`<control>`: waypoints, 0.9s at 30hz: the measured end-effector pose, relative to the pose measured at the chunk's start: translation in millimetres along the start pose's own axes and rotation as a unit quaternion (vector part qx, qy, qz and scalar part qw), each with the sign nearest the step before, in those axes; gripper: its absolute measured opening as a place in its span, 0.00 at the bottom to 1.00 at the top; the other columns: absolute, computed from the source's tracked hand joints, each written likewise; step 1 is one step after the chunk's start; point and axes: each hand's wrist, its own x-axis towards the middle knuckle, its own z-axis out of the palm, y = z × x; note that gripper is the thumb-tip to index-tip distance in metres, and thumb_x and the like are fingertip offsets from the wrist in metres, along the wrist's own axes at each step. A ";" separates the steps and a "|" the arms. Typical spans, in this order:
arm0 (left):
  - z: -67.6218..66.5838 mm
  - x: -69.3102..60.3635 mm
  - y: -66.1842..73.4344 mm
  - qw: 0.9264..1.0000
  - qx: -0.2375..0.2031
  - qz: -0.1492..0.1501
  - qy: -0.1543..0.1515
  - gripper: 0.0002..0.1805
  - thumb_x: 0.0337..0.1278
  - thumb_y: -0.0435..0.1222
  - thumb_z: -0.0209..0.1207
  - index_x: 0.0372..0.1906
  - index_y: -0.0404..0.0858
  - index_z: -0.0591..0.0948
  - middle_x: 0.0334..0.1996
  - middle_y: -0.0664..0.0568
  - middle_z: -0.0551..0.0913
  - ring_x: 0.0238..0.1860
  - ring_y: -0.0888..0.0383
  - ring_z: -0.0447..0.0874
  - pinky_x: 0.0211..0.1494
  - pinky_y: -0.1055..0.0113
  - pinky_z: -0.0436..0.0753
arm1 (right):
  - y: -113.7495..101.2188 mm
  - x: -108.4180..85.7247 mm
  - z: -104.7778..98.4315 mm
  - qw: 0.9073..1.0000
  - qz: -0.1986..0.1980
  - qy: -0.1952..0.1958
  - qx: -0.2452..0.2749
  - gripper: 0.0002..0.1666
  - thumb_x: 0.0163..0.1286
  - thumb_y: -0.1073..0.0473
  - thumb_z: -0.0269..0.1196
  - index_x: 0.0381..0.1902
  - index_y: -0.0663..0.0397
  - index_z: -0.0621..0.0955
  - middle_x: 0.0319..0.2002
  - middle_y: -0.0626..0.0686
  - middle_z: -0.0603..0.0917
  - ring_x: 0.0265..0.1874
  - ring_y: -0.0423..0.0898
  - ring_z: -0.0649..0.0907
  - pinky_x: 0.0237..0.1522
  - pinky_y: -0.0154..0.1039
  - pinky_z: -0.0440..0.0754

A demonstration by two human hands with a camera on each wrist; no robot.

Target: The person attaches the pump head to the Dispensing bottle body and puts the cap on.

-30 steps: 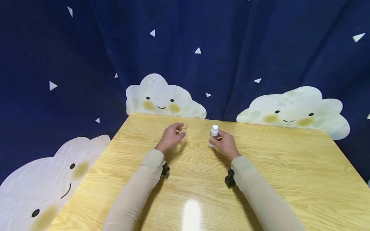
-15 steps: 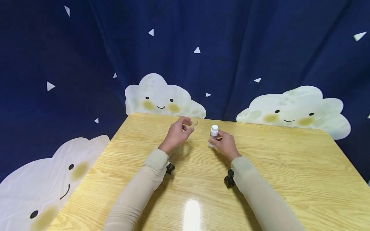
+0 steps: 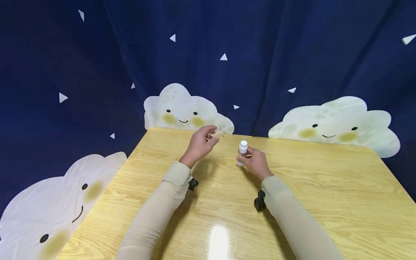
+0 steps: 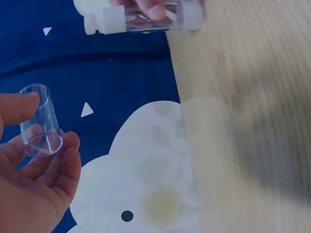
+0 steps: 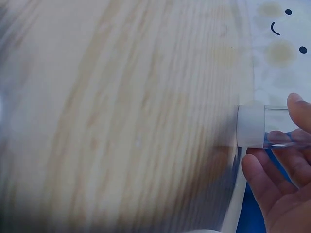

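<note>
My left hand pinches a clear, colourless cylindrical cap between thumb and fingers, raised above the table's far part. In the head view this cap is small and hard to make out. To its right, my right hand grips a small bottle round its clear middle. The bottle stands upright, with a white top and a white base. In the left wrist view the bottle shows a narrower white nozzle end. Cap and bottle are apart. I cannot tell whether the base touches the table.
A wood-grain table lies under both arms. Behind its far edge hangs a dark blue curtain with white triangles and smiling clouds. A black wrist camera sits on the left wrist, another black camera on the right.
My left hand has moved up and to the right with the clear cap, away from me, and the cap has turned in it. The right hand keeps its grip on the bottle almost unmoved.
</note>
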 end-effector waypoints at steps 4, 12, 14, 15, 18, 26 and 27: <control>-1.2 5.7 4.8 1.000 -0.006 -0.009 0.012 0.23 0.62 0.36 0.63 0.60 0.36 0.76 0.53 0.43 0.85 0.47 0.50 0.83 0.49 0.59 0.82 | -0.5 -0.8 0.4 1.000 0.007 0.000 -0.001 0.21 0.64 0.55 0.70 0.51 0.60 0.83 0.49 0.62 0.87 0.47 0.57 0.87 0.47 0.48 0.86; 3.6 17.5 10.7 1.000 -0.006 0.004 0.010 0.24 0.58 0.34 0.66 0.61 0.38 0.79 0.54 0.44 0.83 0.48 0.49 0.84 0.49 0.61 0.84 | -1.0 -0.6 5.4 1.000 0.007 0.023 -0.010 0.20 0.63 0.55 0.70 0.49 0.60 0.84 0.46 0.62 0.88 0.46 0.58 0.87 0.48 0.50 0.85; 6.4 21.1 12.7 1.000 -0.004 0.002 0.007 0.24 0.58 0.34 0.66 0.60 0.39 0.79 0.53 0.45 0.84 0.48 0.50 0.84 0.49 0.62 0.83 | -0.7 -0.3 6.0 0.999 0.000 0.036 -0.015 0.19 0.63 0.55 0.70 0.48 0.61 0.84 0.44 0.63 0.89 0.44 0.58 0.87 0.48 0.51 0.85; 7.7 22.6 13.8 1.000 -0.003 0.001 0.007 0.23 0.58 0.34 0.67 0.59 0.39 0.79 0.53 0.46 0.84 0.48 0.51 0.84 0.49 0.63 0.83 | -0.9 -0.4 6.2 0.999 -0.003 0.043 -0.018 0.19 0.63 0.55 0.70 0.48 0.61 0.84 0.44 0.63 0.88 0.44 0.58 0.88 0.48 0.51 0.85; 11.5 26.2 17.1 1.000 -0.007 0.005 0.002 0.22 0.57 0.34 0.67 0.58 0.39 0.79 0.53 0.47 0.85 0.47 0.51 0.84 0.48 0.63 0.82 | -2.0 -1.0 7.0 0.999 0.004 0.053 -0.012 0.19 0.64 0.55 0.70 0.49 0.61 0.84 0.45 0.63 0.88 0.45 0.58 0.88 0.50 0.52 0.85; 21.4 31.3 23.6 0.999 0.010 0.034 -0.015 0.25 0.57 0.33 0.67 0.62 0.41 0.80 0.53 0.46 0.84 0.48 0.50 0.83 0.51 0.63 0.82 | -4.5 -2.8 7.3 0.998 0.013 0.054 -0.014 0.20 0.64 0.55 0.70 0.50 0.61 0.84 0.43 0.63 0.89 0.44 0.57 0.88 0.50 0.52 0.84; 22.6 31.9 24.4 0.999 0.010 0.036 -0.017 0.26 0.57 0.33 0.67 0.62 0.40 0.79 0.53 0.46 0.84 0.48 0.50 0.84 0.51 0.63 0.82 | -4.4 -2.5 7.2 0.998 0.010 0.053 -0.016 0.20 0.63 0.55 0.70 0.49 0.61 0.85 0.43 0.63 0.89 0.43 0.57 0.88 0.49 0.52 0.84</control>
